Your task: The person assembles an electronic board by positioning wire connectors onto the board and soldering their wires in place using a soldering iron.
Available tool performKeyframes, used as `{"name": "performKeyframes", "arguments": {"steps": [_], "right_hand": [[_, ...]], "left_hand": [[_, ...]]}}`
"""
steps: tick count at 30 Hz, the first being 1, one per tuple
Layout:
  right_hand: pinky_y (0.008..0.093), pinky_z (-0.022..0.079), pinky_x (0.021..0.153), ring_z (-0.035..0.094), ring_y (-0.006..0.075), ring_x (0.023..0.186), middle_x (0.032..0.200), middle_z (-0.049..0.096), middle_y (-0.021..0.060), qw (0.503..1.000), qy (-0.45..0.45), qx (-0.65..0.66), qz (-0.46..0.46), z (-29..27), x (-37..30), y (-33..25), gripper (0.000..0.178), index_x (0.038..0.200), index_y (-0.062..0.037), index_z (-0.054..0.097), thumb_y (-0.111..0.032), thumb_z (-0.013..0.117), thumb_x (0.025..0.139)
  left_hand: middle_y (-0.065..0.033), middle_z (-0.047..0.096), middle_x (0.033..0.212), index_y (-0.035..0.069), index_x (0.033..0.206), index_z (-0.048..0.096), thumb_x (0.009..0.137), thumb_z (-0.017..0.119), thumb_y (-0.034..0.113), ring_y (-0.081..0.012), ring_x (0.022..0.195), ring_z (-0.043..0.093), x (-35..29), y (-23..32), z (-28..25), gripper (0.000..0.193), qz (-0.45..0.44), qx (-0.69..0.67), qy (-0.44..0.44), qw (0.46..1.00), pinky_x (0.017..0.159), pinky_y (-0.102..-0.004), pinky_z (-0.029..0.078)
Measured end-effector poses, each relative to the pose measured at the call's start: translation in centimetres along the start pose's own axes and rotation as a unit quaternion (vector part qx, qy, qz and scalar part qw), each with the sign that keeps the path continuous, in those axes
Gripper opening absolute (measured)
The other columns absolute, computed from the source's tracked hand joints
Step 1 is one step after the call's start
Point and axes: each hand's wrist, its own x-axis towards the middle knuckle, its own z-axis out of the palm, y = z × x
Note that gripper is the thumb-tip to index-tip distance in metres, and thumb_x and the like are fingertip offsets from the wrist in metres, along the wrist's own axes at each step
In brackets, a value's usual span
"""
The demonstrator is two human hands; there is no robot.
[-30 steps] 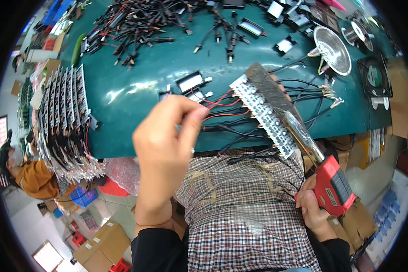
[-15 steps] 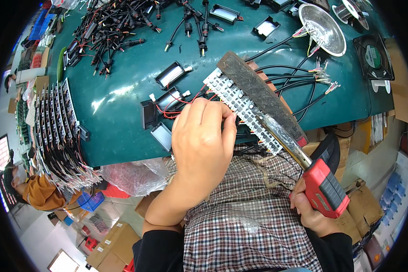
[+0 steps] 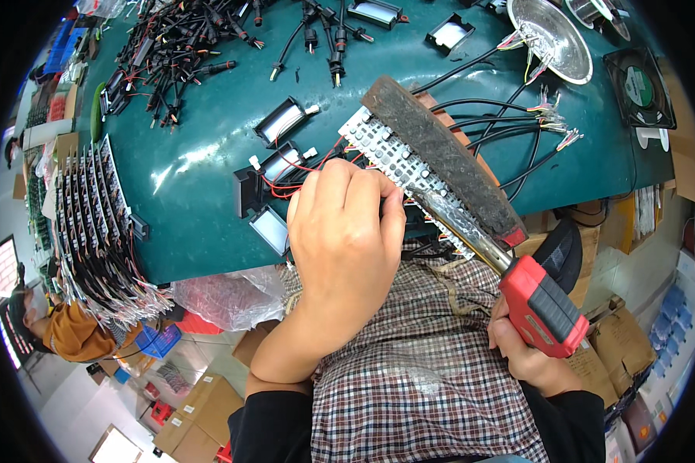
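Observation:
A white circuit board strip (image 3: 380, 147), dotted with small components, lies along a dark, worn bar (image 3: 440, 154) at the table's front edge. My left hand (image 3: 346, 231) is at the strip's near side, thumb and forefinger pinched together; what they grip is hidden. In my right hand (image 3: 529, 363) is a soldering iron (image 3: 544, 309) with a red and black handle. Its metal shaft reaches up and left over the strip, the tip end close to my left fingertips. Red wires (image 3: 282, 185) run from the strip's far end to small black-framed modules (image 3: 282, 163) left of my hand.
Black cables (image 3: 490, 119) with bared ends extend right behind the bar, some toward a metal bowl (image 3: 552, 42). A fan (image 3: 639, 89) and a solder spool (image 3: 591, 11) stand at right. Black connectors (image 3: 201, 46) pile up far left; wired board strips (image 3: 93, 201) hang at left.
The soldering iron and my right hand have moved up and left, bringing the tip end nearer my left fingers. My left hand keeps its pinch; the whole view has shifted slightly.

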Motion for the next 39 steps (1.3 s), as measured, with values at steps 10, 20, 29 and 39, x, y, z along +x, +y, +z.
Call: {"name": "performKeyframes", "arguments": {"steps": [10, 20, 29, 39], "right_hand": [[0.0356, 0.055, 0.066, 0.07, 0.0253, 0.074, 0.086, 0.07, 0.0103, 0.999, 0.021, 0.027, 0.027, 0.4, 0.1, -0.4, 0.026, 0.11, 0.0008, 0.07, -0.005, 0.076, 0.085], [0.0354, 0.054, 0.066, 0.069, 0.0246, 0.073, 0.085, 0.068, 0.009, 1.0, 0.007, 0.01, 0.02, 0.3, 0.2, -0.9, 0.024, 0.108, 0.0002, 0.069, -0.004, 0.076, 0.084], [0.0301, 0.049, 0.057, 0.055, 0.0145, 0.062, 0.079, 0.054, 0.0095, 0.999, -0.027, 0.017, -0.004, 0.0, 0.1, -1.1, 0.017, 0.097, -0.0052, 0.046, -0.014, 0.06, 0.1], [0.0287, 0.048, 0.058, 0.053, 0.0133, 0.06, 0.077, 0.054, 0.0093, 1.0, 0.005, 0.02, 0.015, 0.2, -0.3, -1.3, 0.02, 0.093, -0.0046, 0.047, -0.019, 0.058, 0.099]], "left_hand": [[-0.0074, 0.056, 0.085, 0.007, 0.084, 0.063, 0.076, 0.078, 0.005, -0.0279, 0.081, 0.057, 0.0, 0.0, -0.2, 0.017, -0.013, -0.019, -0.01, 1.0, 0.071, -0.0408, 0.043], [-0.0073, 0.056, 0.085, 0.007, 0.083, 0.063, 0.075, 0.077, 0.003, -0.0278, 0.081, 0.058, 0.1, 0.0, -0.1, 0.017, -0.015, -0.022, -0.011, 1.0, 0.071, -0.0405, 0.043], [-0.0073, 0.056, 0.084, 0.007, 0.082, 0.063, 0.074, 0.077, 0.002, -0.0277, 0.08, 0.059, 0.1, 0.1, 0.0, 0.017, -0.013, -0.019, -0.006, 1.0, 0.07, -0.0405, 0.044], [-0.0072, 0.057, 0.084, 0.007, 0.085, 0.064, 0.078, 0.078, 0.005, -0.0282, 0.079, 0.059, 0.0, 0.3, -0.9, 0.016, -0.033, -0.06, 0.007, 0.998, 0.069, -0.0407, 0.045]]}}
